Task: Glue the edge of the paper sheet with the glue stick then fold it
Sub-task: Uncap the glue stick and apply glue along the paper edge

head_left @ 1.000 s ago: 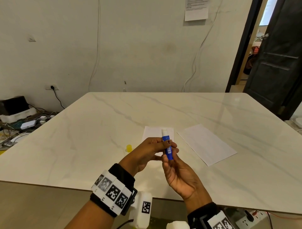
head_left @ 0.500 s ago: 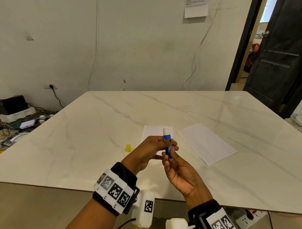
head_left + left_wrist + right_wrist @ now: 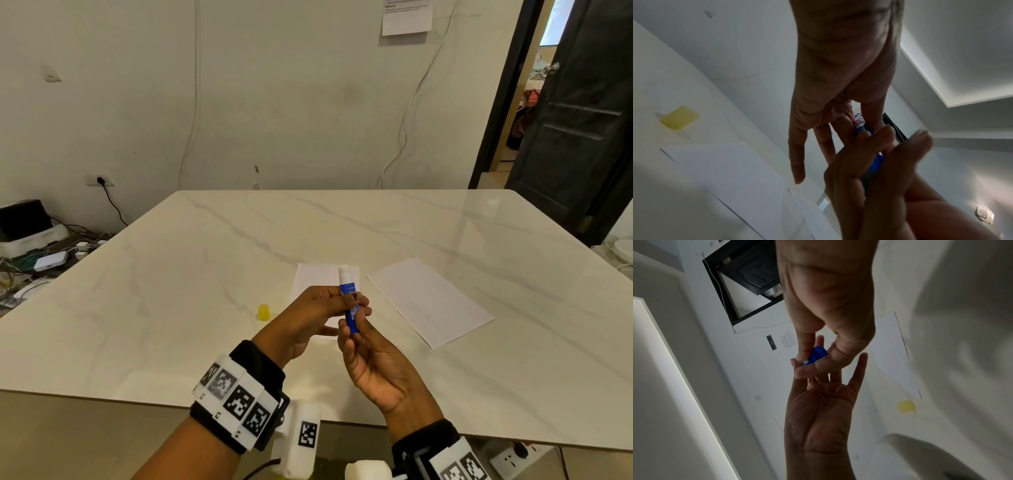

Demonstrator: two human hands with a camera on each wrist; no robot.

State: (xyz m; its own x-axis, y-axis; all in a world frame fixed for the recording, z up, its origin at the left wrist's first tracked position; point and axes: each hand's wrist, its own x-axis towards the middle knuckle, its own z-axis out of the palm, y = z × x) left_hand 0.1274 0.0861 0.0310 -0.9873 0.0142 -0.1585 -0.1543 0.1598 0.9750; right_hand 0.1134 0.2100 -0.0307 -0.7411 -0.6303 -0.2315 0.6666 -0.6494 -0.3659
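Observation:
A blue glue stick [image 3: 350, 305] stands upright above the table, its cap off and white glue showing at the top. My left hand [image 3: 337, 299] grips its upper body with thumb and fingers [image 3: 872, 120]. My right hand [image 3: 352, 334] comes from below and pinches its blue base [image 3: 817, 354] with thumb and fingertips. One white paper sheet [image 3: 313, 279] lies on the table right under the hands, partly hidden by them. The yellow cap [image 3: 263, 311] stands on the table left of the hands; it also shows in the wrist views [image 3: 680, 120] [image 3: 906, 406].
A second white sheet [image 3: 428, 301] lies slanted to the right of the hands. The marble table [image 3: 171, 291] reaches to a wall at the back. Its front edge is close to my wrists. A dark door [image 3: 575, 130] stands at the right, and boxes and cables [image 3: 37, 246] are on the floor at the left.
Both hands keep hold of the glue stick in nearly the same place over the sheet. No clear movement shows.

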